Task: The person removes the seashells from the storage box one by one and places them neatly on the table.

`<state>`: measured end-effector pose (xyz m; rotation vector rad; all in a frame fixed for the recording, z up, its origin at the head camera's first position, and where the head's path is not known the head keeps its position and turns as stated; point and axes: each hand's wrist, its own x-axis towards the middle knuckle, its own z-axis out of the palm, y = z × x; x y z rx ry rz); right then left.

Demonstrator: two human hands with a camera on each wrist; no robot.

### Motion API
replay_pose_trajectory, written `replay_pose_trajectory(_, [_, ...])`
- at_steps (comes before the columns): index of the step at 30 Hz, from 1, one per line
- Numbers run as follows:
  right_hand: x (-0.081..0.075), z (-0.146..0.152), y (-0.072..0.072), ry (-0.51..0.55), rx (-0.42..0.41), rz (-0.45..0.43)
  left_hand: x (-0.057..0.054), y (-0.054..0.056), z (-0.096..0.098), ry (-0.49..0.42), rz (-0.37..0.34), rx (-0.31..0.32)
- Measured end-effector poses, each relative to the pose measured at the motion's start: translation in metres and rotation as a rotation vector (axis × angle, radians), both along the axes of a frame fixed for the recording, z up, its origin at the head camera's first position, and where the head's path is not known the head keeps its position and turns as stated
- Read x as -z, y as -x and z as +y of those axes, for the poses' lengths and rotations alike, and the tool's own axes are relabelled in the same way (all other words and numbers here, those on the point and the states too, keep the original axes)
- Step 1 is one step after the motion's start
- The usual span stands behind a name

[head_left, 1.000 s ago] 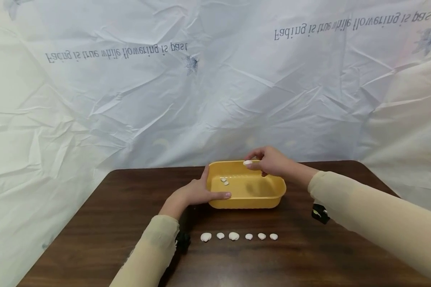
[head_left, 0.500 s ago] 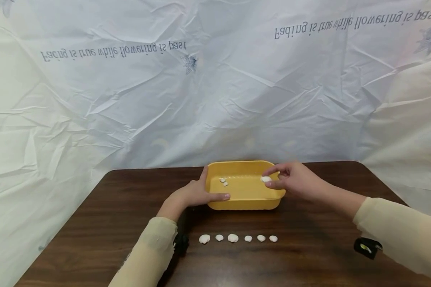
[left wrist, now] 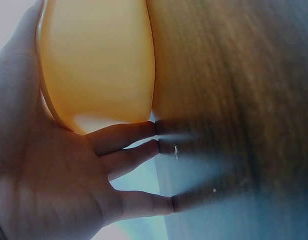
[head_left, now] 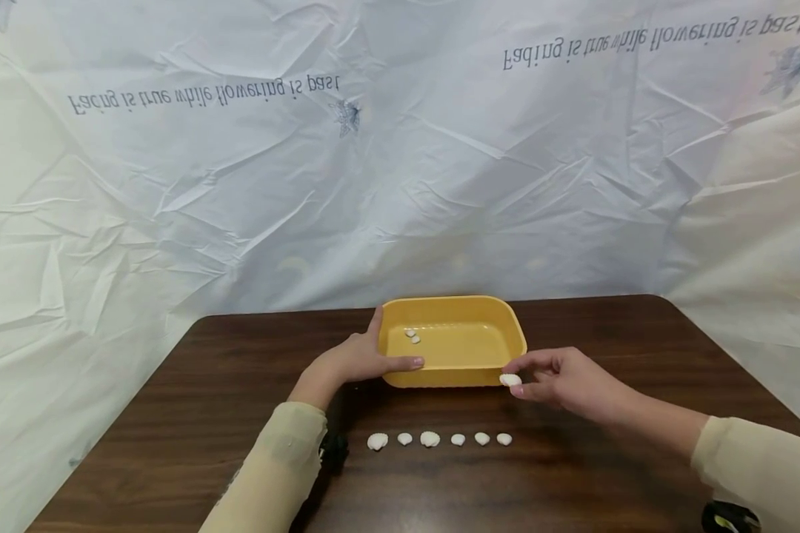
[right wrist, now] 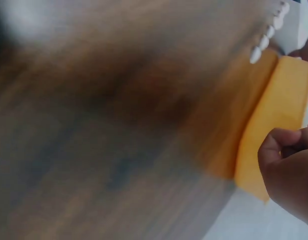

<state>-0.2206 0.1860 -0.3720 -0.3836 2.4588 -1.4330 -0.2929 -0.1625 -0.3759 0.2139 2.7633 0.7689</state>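
Note:
My left hand (head_left: 350,359) grips the left end of the yellow plastic tub (head_left: 450,377). Its thumb lies over the near rim, and in the left wrist view straight fingers (left wrist: 129,162) reach along the end wall to the tabletop. Inside the tub lie two small white shells (head_left: 410,333). Just outside the tub's near right corner, my right hand (head_left: 570,381) pinches a white scallop shell (head_left: 510,380) between thumb and fingertips. The right wrist view shows that hand (right wrist: 288,165) beside the tub (right wrist: 263,115), with its shell hidden.
Several white shells (head_left: 430,439) form a row on the dark wooden table (head_left: 240,414), in front of the tub. The tub stands close to the far table edge. Behind hangs a wrinkled white printed sheet (head_left: 400,185).
My right hand has carried the pinched shell from above the tub, over its right side, and down toward the table. The left hand, tub and row of shells stay put.

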Motion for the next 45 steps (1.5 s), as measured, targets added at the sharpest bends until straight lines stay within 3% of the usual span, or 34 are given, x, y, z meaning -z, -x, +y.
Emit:
replay_pose_trajectory(7, [0.021,0.015,-0.01,-0.079,0.024,-0.023,0.001,0.0,0.001,0.004,-0.006,-0.002])
replay_pose_trajectory(14, [0.038,0.025,-0.019,-0.041,-0.012,-0.111,0.0,-0.001,0.001,0.017,-0.012,0.004])
replay_pose_trajectory(19, [0.045,0.025,-0.021,-0.082,0.004,-0.085,-0.001,-0.001,0.001,0.005,-0.012,0.005])
replay_pose_trajectory(34, [0.052,0.019,-0.03,-0.104,-0.001,0.03,-0.001,0.0,-0.001,0.002,-0.005,0.009])
replay_pose_trajectory(45, [0.053,0.017,-0.031,-0.138,-0.006,0.027,-0.002,-0.001,-0.001,0.014,-0.002,0.014])
